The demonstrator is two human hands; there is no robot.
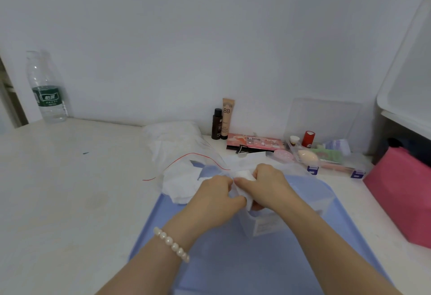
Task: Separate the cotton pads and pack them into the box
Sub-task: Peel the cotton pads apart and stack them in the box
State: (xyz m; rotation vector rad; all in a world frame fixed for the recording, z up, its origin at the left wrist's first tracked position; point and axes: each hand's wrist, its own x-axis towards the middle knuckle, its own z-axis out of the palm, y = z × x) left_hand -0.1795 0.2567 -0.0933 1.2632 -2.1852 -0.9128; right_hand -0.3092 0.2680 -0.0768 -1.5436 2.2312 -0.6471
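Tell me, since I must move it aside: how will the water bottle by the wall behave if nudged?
The water bottle stands tall and narrow, so a high push would probably tip it. It looks nearly empty, clear above the green label, so likely light and easy to slide. Its round body would probably roll once down.

A water bottle (47, 89) stands far left; cosmetics (224, 122) line the wall.

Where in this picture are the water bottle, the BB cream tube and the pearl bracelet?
water bottle (47, 99), head view, on its green label.
BB cream tube (227, 117), head view, on the middle of the tube's beige body.
pearl bracelet (171, 244), head view, on a middle pearl at the left wrist.
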